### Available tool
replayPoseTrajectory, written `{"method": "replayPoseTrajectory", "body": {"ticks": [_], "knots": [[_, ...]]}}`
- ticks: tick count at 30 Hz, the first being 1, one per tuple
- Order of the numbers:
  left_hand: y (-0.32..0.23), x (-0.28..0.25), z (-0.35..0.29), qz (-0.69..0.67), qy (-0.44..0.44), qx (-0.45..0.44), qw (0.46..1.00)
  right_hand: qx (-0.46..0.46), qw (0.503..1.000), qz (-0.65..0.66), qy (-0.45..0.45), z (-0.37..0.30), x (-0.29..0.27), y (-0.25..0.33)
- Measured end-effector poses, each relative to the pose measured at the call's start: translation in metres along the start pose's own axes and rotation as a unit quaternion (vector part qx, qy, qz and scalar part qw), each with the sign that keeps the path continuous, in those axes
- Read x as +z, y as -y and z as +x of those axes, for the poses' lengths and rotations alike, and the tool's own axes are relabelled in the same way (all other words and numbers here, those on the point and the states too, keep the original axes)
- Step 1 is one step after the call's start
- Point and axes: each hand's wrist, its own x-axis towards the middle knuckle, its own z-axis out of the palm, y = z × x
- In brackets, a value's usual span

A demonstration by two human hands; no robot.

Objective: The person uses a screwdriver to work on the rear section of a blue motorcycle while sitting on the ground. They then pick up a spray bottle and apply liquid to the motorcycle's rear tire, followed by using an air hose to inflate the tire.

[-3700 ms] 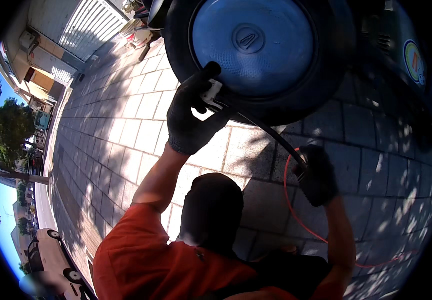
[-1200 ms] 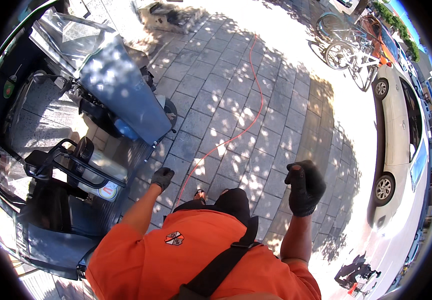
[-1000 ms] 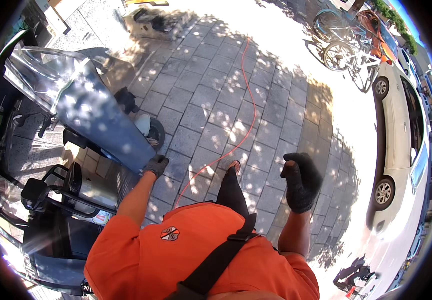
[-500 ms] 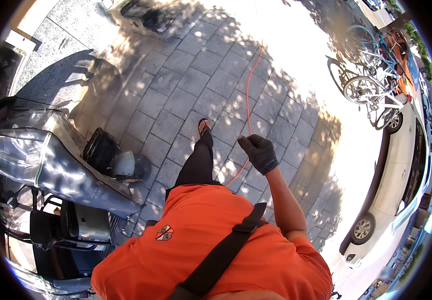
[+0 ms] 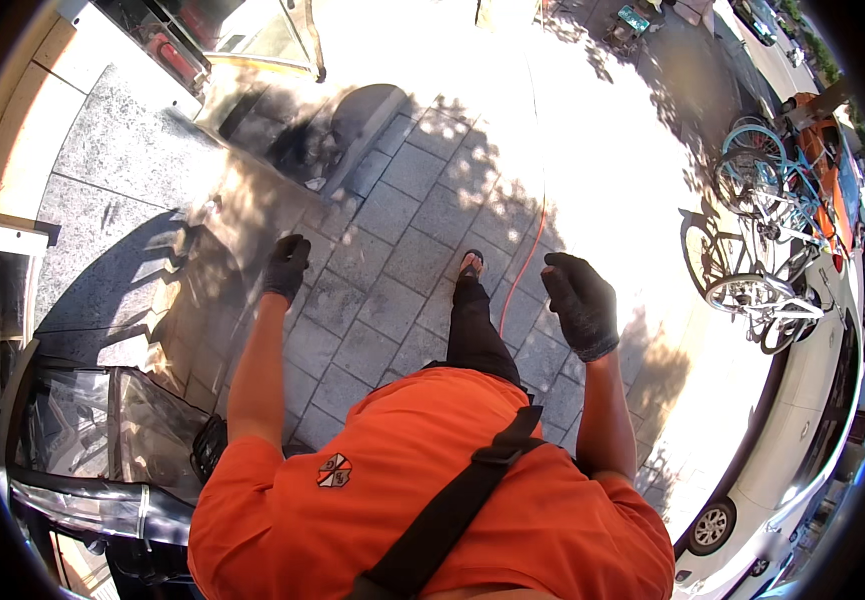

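Note:
Both my hands wear dark knitted work gloves and are held out in front of me at about waist height. My left hand (image 5: pixel 288 268) is at the left over the paving, its fingers loosely curled with nothing visible in them. On the right, my right hand (image 5: pixel 583 308) is also half-curled, with bare fingertips showing and nothing seen in its grasp. A thin orange-red hose or cable (image 5: pixel 525 268) lies on the grey paving (image 5: pixel 378 310) just left of my right hand, apart from it. One sandalled foot (image 5: pixel 471 265) is stepping forward between my hands.
A covered scooter or cart with a clear plastic shield (image 5: pixel 103 420) stands at the left. A glass door (image 5: pixel 263 40) and a stone step (image 5: pixel 363 135) are ahead left. Parked bicycles (image 5: pixel 753 290) and a white car (image 5: pixel 803 390) line the right.
My left hand has come into view at the left. My right hand has shifted to the right. I have moved forward along the paving, and the covered vehicle has slipped back.

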Motion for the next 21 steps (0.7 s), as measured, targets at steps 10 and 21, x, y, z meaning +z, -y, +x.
{"method": "replayPoseTrajectory", "body": {"ticks": [10, 21], "knots": [[0.098, 0.054, -0.038, 0.212, 0.100, -0.531, 0.814, 0.004, 0.985, 0.000, 0.174, 0.431, 0.028, 0.121], [-0.008, 0.144, 0.498, 0.053, 0.063, -0.418, 0.905, -0.205, 0.942, -0.139, 0.228, 0.845, 0.150, 0.207]]}}
